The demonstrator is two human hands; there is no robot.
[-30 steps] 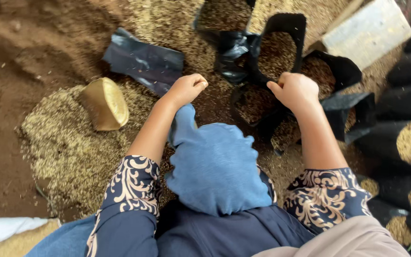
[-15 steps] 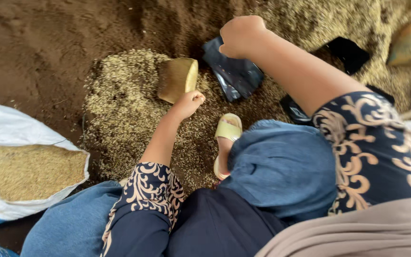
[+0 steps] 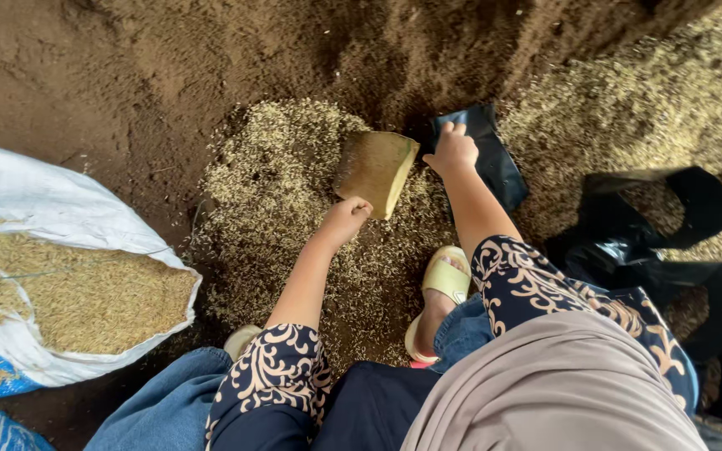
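Observation:
My left hand [image 3: 345, 220] grips the near end of a tan scoop [image 3: 375, 170] that lies tilted on a heap of rice husks [image 3: 277, 184]. Just to its right, my right hand [image 3: 453, 149] rests on a flat black plastic bag [image 3: 486, 150] lying on the husks, fingers over its near edge. Both forearms reach forward from dark sleeves with a cream scroll pattern.
A white sack [image 3: 52, 276] full of husks stands open at the left. Several open black bags [image 3: 670, 217] lie at the right. My foot in a yellow sandal [image 3: 440, 284] rests on the husks below the hands. Dark soil [image 3: 169, 58] covers the far ground.
My right hand has come down from above the black bag onto it. My left hand now holds the scoop's end. The view has shifted, and the sack at the left shows more fully.

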